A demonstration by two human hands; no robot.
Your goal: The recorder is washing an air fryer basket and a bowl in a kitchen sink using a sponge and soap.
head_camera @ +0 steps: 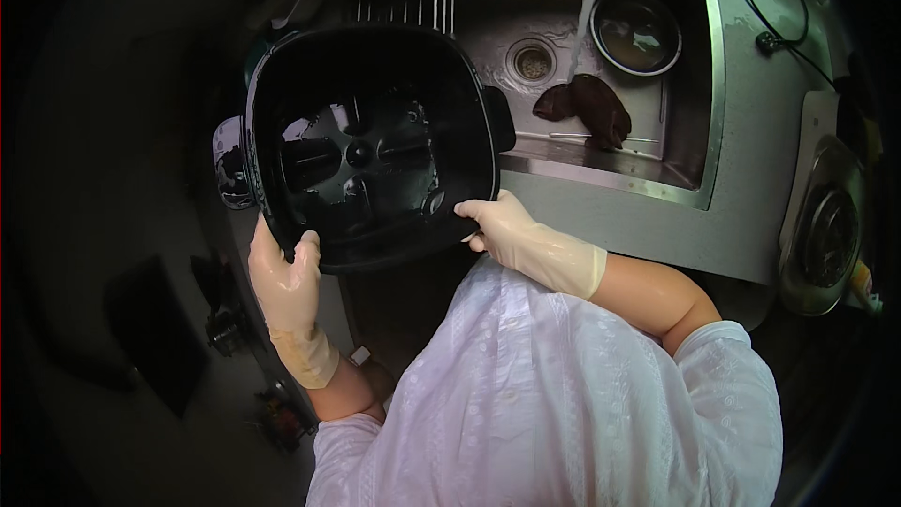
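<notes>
My left hand (287, 285), in a pale rubber glove, grips the near left corner of a deep black square pot (373, 60) with side handles. The thumb lies over the rim. On the near right corner, my right hand (517, 232), gloved alike, clasps the rim with its thumb on top. The pot is held beside the sink (475, 14), its inside facing me. Its wet, shiny floor has raised and sunken shapes. A stream of water (590, 3) falls into the sink near a crumpled dark brown cloth (598, 109).
A round metal bowl (678, 49) with cloudy water stands in the sink, right of the drain (533, 63). A thin rod (570, 135) lies by the cloth. A black cable (802, 17) rests on the grey counter (750, 176). A glass-like lid (827, 239) is at far right.
</notes>
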